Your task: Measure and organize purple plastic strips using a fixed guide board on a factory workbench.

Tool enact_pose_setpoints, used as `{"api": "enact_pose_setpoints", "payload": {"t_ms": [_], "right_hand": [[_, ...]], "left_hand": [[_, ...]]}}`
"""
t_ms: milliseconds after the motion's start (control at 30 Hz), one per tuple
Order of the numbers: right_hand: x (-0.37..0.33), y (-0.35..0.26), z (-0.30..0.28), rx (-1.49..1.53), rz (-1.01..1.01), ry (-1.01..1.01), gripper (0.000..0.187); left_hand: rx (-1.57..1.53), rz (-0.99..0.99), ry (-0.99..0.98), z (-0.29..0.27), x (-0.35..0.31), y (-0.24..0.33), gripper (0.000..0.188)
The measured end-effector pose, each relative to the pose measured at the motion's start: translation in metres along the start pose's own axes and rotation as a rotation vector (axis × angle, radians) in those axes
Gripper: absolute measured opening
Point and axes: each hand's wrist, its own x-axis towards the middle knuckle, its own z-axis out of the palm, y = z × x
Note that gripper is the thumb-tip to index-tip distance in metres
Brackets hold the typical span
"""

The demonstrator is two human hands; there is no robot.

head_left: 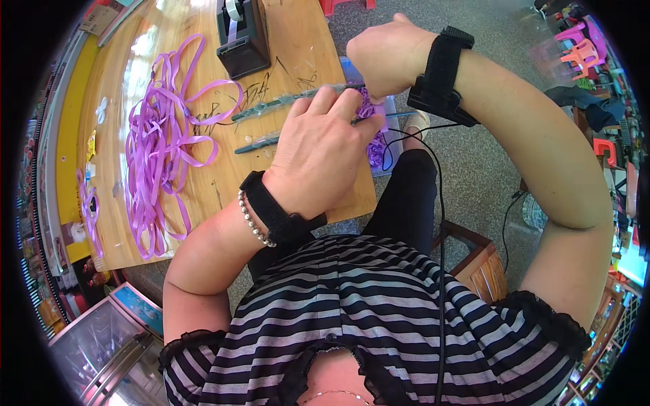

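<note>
My left hand (318, 152) lies over the table's near right corner, fingers curled around a thin dark green strip (252, 147); a dark end shows between thumb and forefinger. A second, longer dark green strip (271, 106) with clear film along it runs past the fingertips toward my right hand. That right hand (393, 57) is closed in a fist just beyond the table's edge; what its fingers hold is hidden. Directly below it, crinkled purple ribbon (376, 150) fills a blue basket (384, 168). A loose heap of purple ribbon (152, 135) spreads over the table's left half.
On the wooden table (223, 183), a black tape dispenser (244, 44) stands at the far side. A white clip-like piece (101, 108) is at the left. A black cable (441, 223) hangs down across my front. Beside my right leg is a wooden stool (474, 264); plastic stools (583, 55) stand far right.
</note>
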Motion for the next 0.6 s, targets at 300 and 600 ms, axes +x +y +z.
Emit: {"api": "enact_pose_setpoints", "payload": {"t_ms": [300,600], "right_hand": [[-0.004,0.008,-0.002,0.093,0.119,-0.014,0.043],[-0.02,0.019,0.026,0.166,0.081,0.214,0.032]], "left_hand": [[-0.004,0.003,0.003,0.0,0.0,0.001,0.036],[-0.024,-0.005,-0.008,-0.001,-0.001,0.001,0.036]]}}
